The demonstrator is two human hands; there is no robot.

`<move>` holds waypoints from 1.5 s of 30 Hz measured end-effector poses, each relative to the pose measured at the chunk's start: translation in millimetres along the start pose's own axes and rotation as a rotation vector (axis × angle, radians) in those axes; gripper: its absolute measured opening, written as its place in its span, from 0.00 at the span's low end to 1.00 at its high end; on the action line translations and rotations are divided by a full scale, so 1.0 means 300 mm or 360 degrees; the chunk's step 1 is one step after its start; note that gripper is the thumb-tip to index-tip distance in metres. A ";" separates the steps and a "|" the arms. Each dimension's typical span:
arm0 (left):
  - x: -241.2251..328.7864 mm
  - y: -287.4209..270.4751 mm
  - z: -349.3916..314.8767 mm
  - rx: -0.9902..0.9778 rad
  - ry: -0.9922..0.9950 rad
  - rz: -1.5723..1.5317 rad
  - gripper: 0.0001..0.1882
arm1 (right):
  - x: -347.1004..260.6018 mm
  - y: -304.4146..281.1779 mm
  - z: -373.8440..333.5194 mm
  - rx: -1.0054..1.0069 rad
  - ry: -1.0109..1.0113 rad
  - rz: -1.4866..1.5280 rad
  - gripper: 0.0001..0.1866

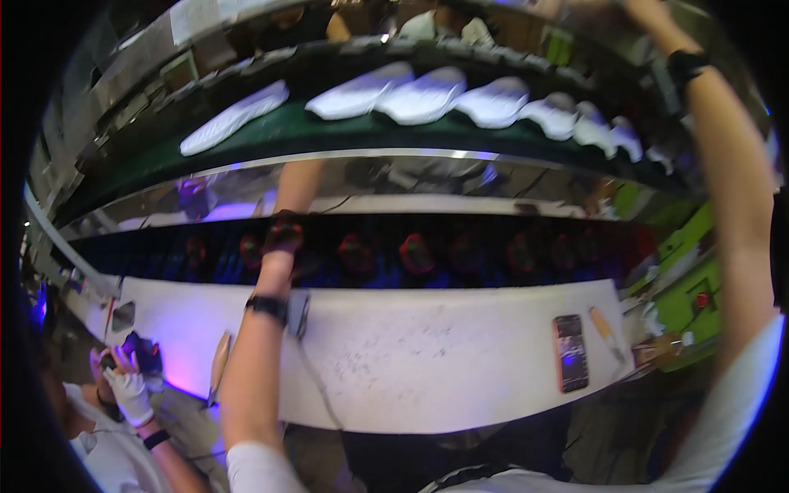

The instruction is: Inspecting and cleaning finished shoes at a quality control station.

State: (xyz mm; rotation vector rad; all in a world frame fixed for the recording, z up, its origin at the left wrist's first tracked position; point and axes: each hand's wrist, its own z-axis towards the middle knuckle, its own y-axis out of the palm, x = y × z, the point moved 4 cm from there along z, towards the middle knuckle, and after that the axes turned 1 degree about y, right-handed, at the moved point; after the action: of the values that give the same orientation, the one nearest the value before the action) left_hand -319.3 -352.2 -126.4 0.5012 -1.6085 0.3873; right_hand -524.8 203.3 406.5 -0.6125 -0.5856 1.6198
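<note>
My left arm stretches forward over the white table, a black band on its wrist. My left hand (278, 269) is at the dark lower belt (493, 275), next to a dark, rounded thing (284, 232) that covers its fingers; I cannot tell whether it grips it. Raised high at the far right, my right hand (648, 12) is blurred and cut by the upper edge, so its fingers cannot be made out. White shoe soles (421, 97) stand in a row on the green upper belt (271, 135), and one sole (234, 119) lies apart to the left.
On the white table (394, 394) lie a phone (570, 353), a wooden-handled tool (606, 330) and a wooden brush-like tool (219, 361). Several dark, reddish-lit pieces (417, 254) sit on the lower belt. A co-worker's gloved hand (130, 394) is at the left.
</note>
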 end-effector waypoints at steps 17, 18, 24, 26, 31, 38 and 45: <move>0.191 0.137 -0.915 -0.0773 0.1006 0.0979 0.15 | -0.947 0.313 -0.854 -0.0257 -0.0746 0.0813 0.15; 0.163 0.157 -0.954 -0.0844 0.0981 0.0978 0.15 | -0.949 0.280 -0.875 -0.0177 -0.0720 0.0856 0.16; 0.074 0.253 -1.207 -0.0987 0.1556 0.1659 0.33 | -0.598 -0.090 -1.207 0.0184 -0.0906 0.2477 0.10; 0.069 0.284 -1.206 -0.1000 0.1602 0.1768 0.34 | -0.391 -0.202 -1.354 0.0414 -0.1143 0.1871 0.13; 0.090 0.386 -1.158 -0.1102 0.1981 0.1877 0.31 | -0.118 -0.142 -1.833 -0.0344 -0.0078 0.2262 0.10; 0.232 0.525 -1.212 -0.0646 0.1068 -0.0011 0.39 | -0.031 -0.087 -2.081 -0.1138 0.0451 0.2539 0.17; 0.125 0.677 -1.373 -0.0859 0.1165 0.0466 0.24 | -0.062 -0.109 -2.010 -0.1064 0.0218 0.2585 0.23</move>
State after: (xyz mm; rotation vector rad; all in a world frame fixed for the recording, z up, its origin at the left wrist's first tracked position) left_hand -82.3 33.2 -39.2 -0.2784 -0.9977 0.2867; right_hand -87.7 208.4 -10.7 -2.0193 -0.5015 2.8008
